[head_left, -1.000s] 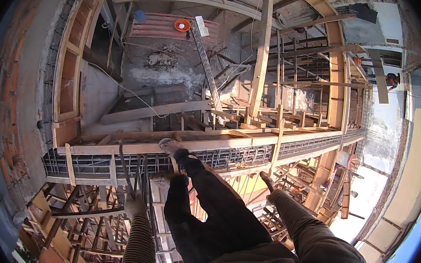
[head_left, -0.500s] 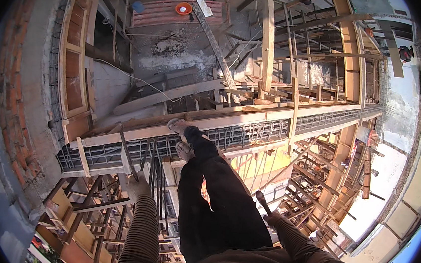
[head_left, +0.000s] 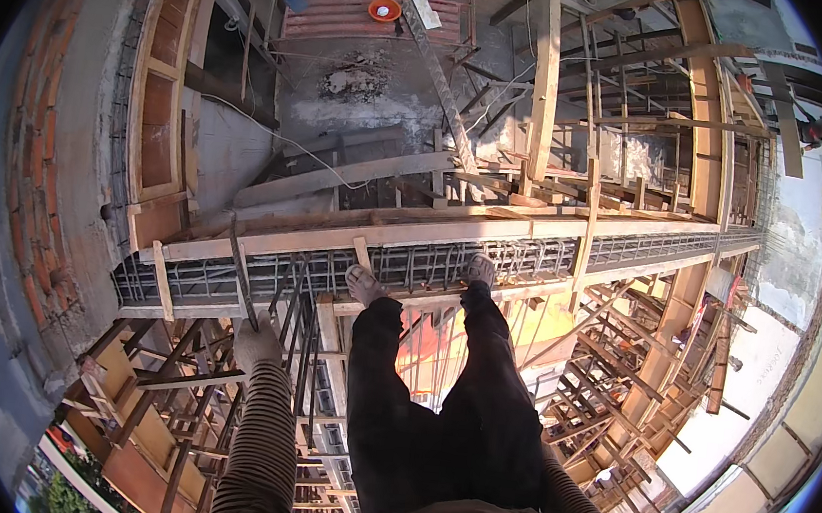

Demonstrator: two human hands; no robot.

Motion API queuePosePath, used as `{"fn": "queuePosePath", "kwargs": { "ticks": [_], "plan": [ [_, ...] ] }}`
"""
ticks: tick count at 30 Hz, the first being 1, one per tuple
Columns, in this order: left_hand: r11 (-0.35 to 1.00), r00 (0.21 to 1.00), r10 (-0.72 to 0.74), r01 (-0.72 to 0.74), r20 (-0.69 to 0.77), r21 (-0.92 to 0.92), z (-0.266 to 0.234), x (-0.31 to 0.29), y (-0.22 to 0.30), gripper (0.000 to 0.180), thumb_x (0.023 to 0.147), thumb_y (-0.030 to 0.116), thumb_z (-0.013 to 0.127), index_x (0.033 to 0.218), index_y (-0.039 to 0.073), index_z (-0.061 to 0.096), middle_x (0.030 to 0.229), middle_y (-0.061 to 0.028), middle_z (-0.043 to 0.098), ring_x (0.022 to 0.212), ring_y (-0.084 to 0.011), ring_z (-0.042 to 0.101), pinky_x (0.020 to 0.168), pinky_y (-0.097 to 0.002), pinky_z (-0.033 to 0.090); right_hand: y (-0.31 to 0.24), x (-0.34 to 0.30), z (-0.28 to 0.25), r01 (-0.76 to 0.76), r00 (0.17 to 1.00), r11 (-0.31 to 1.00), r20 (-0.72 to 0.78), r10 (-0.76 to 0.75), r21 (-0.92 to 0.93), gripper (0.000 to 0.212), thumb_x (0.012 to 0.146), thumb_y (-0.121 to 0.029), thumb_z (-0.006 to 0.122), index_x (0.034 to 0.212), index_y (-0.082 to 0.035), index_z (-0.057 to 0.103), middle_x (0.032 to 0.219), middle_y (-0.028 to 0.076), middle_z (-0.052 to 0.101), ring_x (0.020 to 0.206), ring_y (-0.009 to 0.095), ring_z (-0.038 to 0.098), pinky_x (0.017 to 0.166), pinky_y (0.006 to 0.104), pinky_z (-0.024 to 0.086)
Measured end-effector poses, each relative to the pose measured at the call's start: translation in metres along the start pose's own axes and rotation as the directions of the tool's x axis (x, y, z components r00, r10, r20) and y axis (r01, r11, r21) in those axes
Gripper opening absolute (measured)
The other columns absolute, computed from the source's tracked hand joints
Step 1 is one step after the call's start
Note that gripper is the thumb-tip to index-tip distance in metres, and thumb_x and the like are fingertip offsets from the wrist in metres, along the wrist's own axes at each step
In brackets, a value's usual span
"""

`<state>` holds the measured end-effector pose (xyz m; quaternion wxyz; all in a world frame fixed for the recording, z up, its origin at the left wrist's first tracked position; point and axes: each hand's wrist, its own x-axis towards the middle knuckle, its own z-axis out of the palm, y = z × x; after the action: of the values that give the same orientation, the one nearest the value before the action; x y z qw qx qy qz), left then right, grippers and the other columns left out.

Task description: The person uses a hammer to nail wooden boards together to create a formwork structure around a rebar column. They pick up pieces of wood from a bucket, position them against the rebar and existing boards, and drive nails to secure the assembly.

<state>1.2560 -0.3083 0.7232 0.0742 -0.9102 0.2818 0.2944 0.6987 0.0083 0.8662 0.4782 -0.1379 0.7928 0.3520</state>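
Note:
My left hand (head_left: 257, 344) is closed around the lower end of a long dark bar (head_left: 242, 276). The bar slants up across the beam formwork, its upper end by the far wooden board. My right forearm (head_left: 574, 496) in a ribbed sleeve shows beside my thigh, but the right hand is hidden behind my leg. Both feet are on the rebar cage (head_left: 420, 269) and near board of the beam, the left foot (head_left: 364, 285) beside a short wooden strip (head_left: 361, 252), the right foot (head_left: 480, 270) farther right.
Beneath the beam, several timber props (head_left: 606, 371) and vertical dark rods (head_left: 307, 355) stand over a deep drop. Beyond it lies a lower floor with an orange basin (head_left: 385, 9) and a leaning plank (head_left: 441, 83). A brick wall edge (head_left: 33, 194) borders the left.
My right foot has stepped to the right along the beam, and my legs are now apart. The right hand, which held a wooden-handled tool, has gone behind my leg. My left hand keeps the bar.

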Motion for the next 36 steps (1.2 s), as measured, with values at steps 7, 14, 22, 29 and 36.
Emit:
{"fn": "queuePosePath", "kwargs": {
  "ticks": [7,14,22,29,36],
  "plan": [
    [1.0,0.998,-0.019,0.02,-0.059,0.02,0.001,0.004,-0.009,0.049,0.091,0.05,0.064,0.102,0.003,0.073,0.096,-0.0219,0.073,0.095,-0.0417,0.07,0.084,-0.051,0.052,0.04,0.09,-0.064,0.053,0.985,0.994,-0.161,-0.069,-0.1,0.056,0.09,-0.049,0.066,0.107,0.004,0.065,0.094,0.025,0.071,0.093,0.039,0.071,0.083,0.0485,0.054],
    [0.999,0.99,0.004,-0.01,-0.141,-0.044,0.017,0.019,-0.024,0.05,0.093,0.05,0.061,0.103,0.002,0.072,0.093,-0.0232,0.071,0.092,-0.0379,0.07,0.084,-0.0477,0.051,-0.015,0.135,-0.178,0.21,0.918,0.918,-0.254,-0.304,-0.336,0.05,0.09,-0.047,0.067,0.105,0.001,0.06,0.083,0.021,0.069,0.083,0.037,0.07,0.077,0.0487,0.054],
    [0.999,0.994,-0.028,0.025,-0.109,-0.034,0.017,0.013,-0.027,0.051,0.09,0.05,0.064,0.1,0.002,0.073,0.093,-0.0206,0.071,0.089,-0.0365,0.069,0.082,-0.0452,0.051,-0.096,0.155,-0.225,0.34,0.915,0.918,-0.152,-0.373,-0.203,0.045,0.092,-0.043,0.063,0.1,0.002,0.06,0.079,0.017,0.064,0.077,0.031,0.066,0.072,0.0452,0.052],
    [0.996,0.993,-0.052,0.043,-0.106,-0.082,0.024,0.03,-0.033,0.051,0.089,0.051,0.068,0.099,0.001,0.073,0.08,-0.0126,0.069,0.072,-0.024,0.064,0.073,-0.0391,0.049,-0.129,0.14,-0.227,0.379,0.925,0.925,-0.004,-0.379,0.002,0.032,0.093,-0.033,0.07,0.088,-0.01,0.048,0.066,0.0,0.05,0.057,0.013,0.055,0.05,0.031,0.044],
    [0.985,0.995,-0.07,0.058,-0.073,-0.16,0.027,0.03,-0.017,0.038,0.091,0.041,0.07,0.1,0.005,0.074,0.07,-0.0015,0.062,0.06,-0.0099,0.056,0.06,-0.0316,0.046,-0.104,0.138,-0.242,0.359,0.923,0.914,-0.071,-0.377,-0.188,0.052,0.091,-0.049,0.069,0.105,0.001,0.061,0.095,0.021,0.069,0.093,0.036,0.068,0.084,0.0456,0.052]
  ]
}}
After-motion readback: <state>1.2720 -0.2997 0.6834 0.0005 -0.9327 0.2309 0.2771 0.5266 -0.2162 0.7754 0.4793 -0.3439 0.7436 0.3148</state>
